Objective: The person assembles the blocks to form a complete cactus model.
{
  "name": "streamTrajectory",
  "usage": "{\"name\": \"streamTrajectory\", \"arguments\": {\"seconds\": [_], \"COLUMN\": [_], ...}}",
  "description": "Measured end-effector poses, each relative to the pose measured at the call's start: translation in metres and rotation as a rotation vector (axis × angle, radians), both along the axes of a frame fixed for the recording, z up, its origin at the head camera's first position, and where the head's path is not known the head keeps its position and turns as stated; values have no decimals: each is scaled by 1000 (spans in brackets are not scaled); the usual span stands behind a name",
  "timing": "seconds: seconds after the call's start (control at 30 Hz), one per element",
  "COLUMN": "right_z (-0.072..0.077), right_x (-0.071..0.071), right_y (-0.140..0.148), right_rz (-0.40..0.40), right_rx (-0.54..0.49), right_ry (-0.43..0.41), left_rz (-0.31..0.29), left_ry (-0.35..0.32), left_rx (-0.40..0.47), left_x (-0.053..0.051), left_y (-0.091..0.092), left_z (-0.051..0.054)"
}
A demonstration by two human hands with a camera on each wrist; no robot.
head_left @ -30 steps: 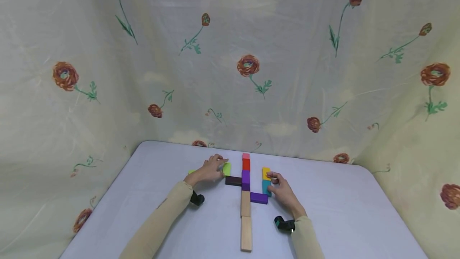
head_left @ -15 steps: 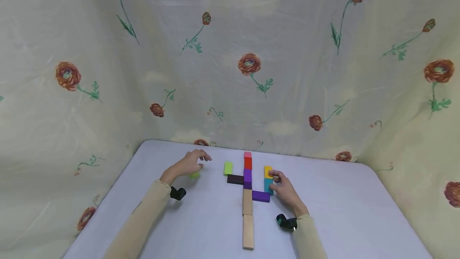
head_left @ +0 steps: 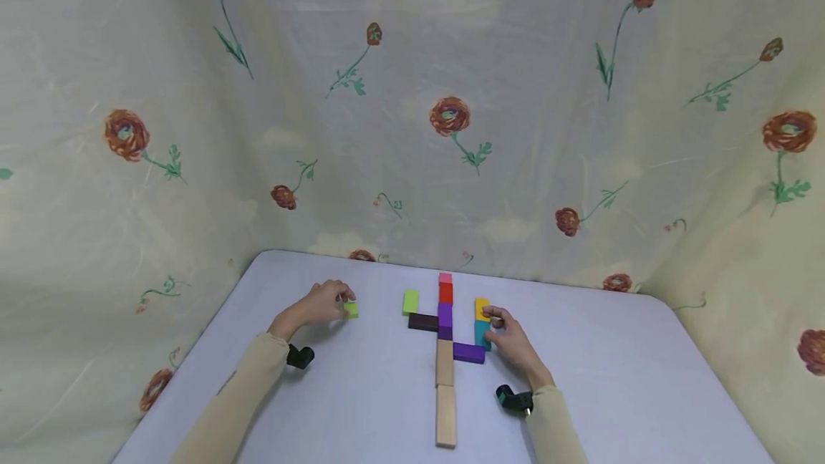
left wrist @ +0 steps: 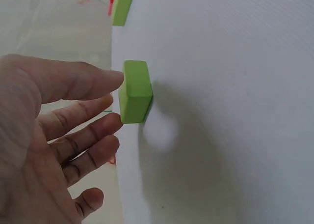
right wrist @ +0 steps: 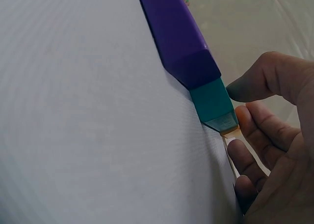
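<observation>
In the head view my left hand [head_left: 320, 304] is over a lime-green block [head_left: 351, 310] on the left of the table. The left wrist view has its thumb at one edge of the green block [left wrist: 135, 91], with the other fingers loosely bent beside and behind it; a firm hold is not visible. My right hand [head_left: 511, 341] rests by a teal block [head_left: 482, 334] and a yellow block [head_left: 480, 307]. Its thumb is beside the teal block [right wrist: 212, 102] and its forefinger touches the yellow one. Those fingers are relaxed.
A column of pink [head_left: 445, 278], red [head_left: 445, 293], purple [head_left: 445, 315] and plain wooden blocks [head_left: 445, 416] runs down the white table [head_left: 309, 414]. A dark block [head_left: 422, 322], a second green block [head_left: 410, 302] and a purple block [head_left: 469, 353] branch off it.
My left hand has left the green block by the dark one and moved left to the other green block, lowering its fingers around it. My right hand stays at the teal and yellow blocks.
</observation>
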State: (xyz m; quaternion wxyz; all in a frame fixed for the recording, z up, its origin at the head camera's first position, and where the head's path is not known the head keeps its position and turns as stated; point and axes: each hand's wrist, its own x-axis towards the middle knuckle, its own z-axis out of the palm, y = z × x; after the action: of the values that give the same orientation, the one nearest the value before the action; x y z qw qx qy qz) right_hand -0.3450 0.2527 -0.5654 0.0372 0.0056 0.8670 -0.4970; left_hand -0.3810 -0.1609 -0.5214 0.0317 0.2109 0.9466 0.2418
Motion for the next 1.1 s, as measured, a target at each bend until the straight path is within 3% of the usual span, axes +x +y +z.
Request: {"name": "streamTrajectory", "arguments": {"seconds": [0.3, 0.5, 0.73, 1.1], "right_z": [-2, -1, -2, 0], "right_x": [0, -1, 2, -1], "right_y": [2, 5, 4, 1], "right_rz": [-4, -14, -1, 0], "right_rx": [6, -2, -21, -29], "right_ry": [5, 2, -7, -18], "left_rz": [98, 84, 103, 199], "left_ry": [-39, -41, 14, -33], "left_rx": [73, 162, 152, 147], "left_x": [0, -4, -14, -31], "left_y": [0, 8, 26, 55], "left_z": [-4, -4, -10, -7]}}
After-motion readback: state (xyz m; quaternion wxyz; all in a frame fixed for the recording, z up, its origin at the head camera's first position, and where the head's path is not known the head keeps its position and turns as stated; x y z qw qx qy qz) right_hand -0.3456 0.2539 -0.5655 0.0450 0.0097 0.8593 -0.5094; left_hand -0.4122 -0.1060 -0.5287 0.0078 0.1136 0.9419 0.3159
